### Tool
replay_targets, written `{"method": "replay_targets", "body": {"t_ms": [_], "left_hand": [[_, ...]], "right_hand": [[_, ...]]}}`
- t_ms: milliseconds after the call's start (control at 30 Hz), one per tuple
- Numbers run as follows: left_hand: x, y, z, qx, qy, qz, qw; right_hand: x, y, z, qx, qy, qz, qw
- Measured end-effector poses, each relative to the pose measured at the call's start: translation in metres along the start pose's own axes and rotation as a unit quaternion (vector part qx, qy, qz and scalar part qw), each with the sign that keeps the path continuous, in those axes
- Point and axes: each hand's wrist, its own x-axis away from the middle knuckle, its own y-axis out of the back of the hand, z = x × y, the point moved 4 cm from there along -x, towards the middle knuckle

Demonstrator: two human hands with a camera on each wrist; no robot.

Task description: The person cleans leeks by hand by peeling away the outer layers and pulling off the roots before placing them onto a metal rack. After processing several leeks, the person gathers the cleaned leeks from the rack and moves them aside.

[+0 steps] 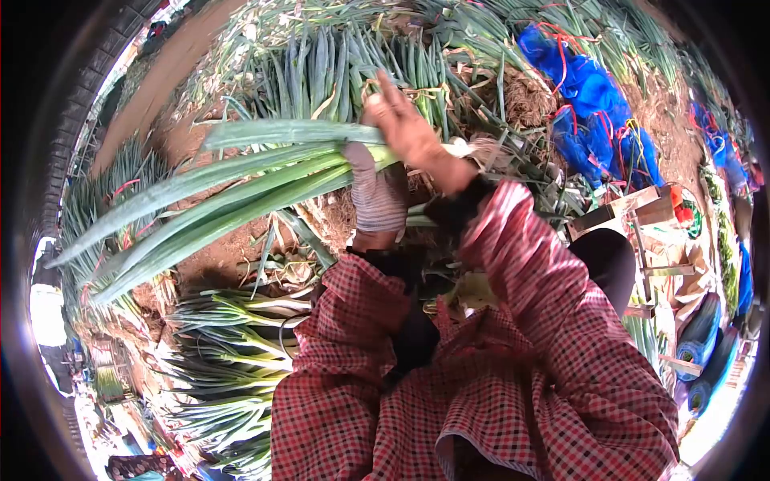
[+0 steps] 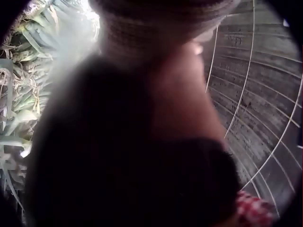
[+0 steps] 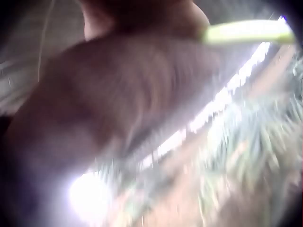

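My left hand (image 1: pixel 375 192), in a grey striped knit glove, grips a few long green onions (image 1: pixel 265 180). Their leaves stretch far to the left, and white bases (image 1: pixel 459 148) show to the right. My bare right hand (image 1: pixel 413 135) lies across the stalks just above the glove, blurred, with a finger pointing straight up. In the right wrist view a pale green stalk (image 3: pixel 248 31) passes beside that hand (image 3: pixel 142 16). The left wrist view is mostly dark cuff, with the glove (image 2: pixel 161 28) at its top.
Upright bundles of green onions (image 1: pixel 321 76) stand ahead, and more onions (image 1: pixel 233 377) lie at lower left. Blue netting (image 1: pixel 585 96) with red ties is on the soil at upper right. A wooden crate (image 1: pixel 622 208) stands to the right, near rolled blue material (image 1: pixel 706 345).
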Motion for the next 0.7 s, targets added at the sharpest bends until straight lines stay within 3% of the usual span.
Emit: {"method": "replay_targets", "body": {"t_ms": [33, 67, 100, 133, 167, 200, 233, 267, 300, 333, 367, 433, 467, 500, 567, 667, 700], "left_hand": [[-0.001, 0.0, -0.008, 0.02, -0.032, 0.041, 0.998], [-0.001, 0.002, -0.017, 0.041, -0.064, 0.081, 0.994], [-0.001, 0.002, -0.023, 0.063, -0.096, 0.122, 0.986], [-0.003, 0.003, -0.022, 0.05, -0.091, 0.111, 0.988], [-0.005, 0.005, -0.022, 0.037, -0.086, 0.099, 0.991], [-0.006, 0.007, -0.022, 0.026, -0.081, 0.084, 0.993], [-0.004, 0.008, -0.02, 0.042, -0.069, 0.071, 0.994], [-0.003, 0.005, -0.015, 0.058, -0.05, 0.06, 0.995], [-0.004, 0.002, -0.01, 0.073, -0.03, 0.055, 0.995], [-0.007, 0.001, -0.007, 0.076, -0.004, 0.06, 0.995], [-0.004, -0.005, -0.007, 0.092, -0.038, 0.115, 0.988], [-0.003, 0.003, -0.003, 0.144, -0.01, 0.035, 0.989], [-0.002, 0.003, -0.011, 0.136, -0.031, 0.04, 0.989], [-0.002, 0.001, -0.02, 0.127, -0.051, 0.044, 0.99], [-0.001, 0.004, -0.026, 0.131, -0.075, 0.015, 0.988], [-0.007, 0.023, -0.005, 0.178, -0.051, -0.119, 0.976], [-0.017, 0.041, 0.017, 0.215, -0.051, -0.007, 0.975]], "right_hand": [[-0.006, 0.008, -0.021, -0.027, -0.054, 0.03, 0.998], [-0.004, 0.016, -0.042, 0.214, -0.11, 0.032, 0.97], [-0.001, 0.027, -0.062, 0.441, -0.16, 0.029, 0.883], [-0.004, 0.043, -0.094, 0.36, -0.213, -0.025, 0.908], [-0.006, 0.055, -0.09, 0.274, -0.262, -0.078, 0.922], [0.001, 0.059, -0.078, 0.222, -0.18, -0.166, 0.944], [0.004, 0.052, -0.05, 0.138, -0.036, -0.237, 0.961], [0.02, 0.043, 0.002, 0.073, 0.097, -0.232, 0.965], [0.028, 0.024, 0.02, 0.024, 0.185, -0.196, 0.963], [0.037, 0.013, 0.025, 0.06, 0.187, -0.195, 0.961], [0.043, 0.008, 0.021, 0.096, 0.189, -0.194, 0.958], [0.038, 0.003, -0.019, 0.053, 0.036, -0.026, 0.998], [0.038, 0.006, -0.037, 0.057, -0.012, 0.071, 0.996], [0.046, 0.006, -0.054, 0.033, 0.064, 0.095, 0.993], [0.068, 0.019, -0.041, 0.067, 0.176, 0.074, 0.979], [0.079, 0.015, -0.033, 0.345, 0.048, 0.061, 0.935], [0.079, 0.013, -0.032, 0.373, 0.105, 0.006, 0.922]]}}
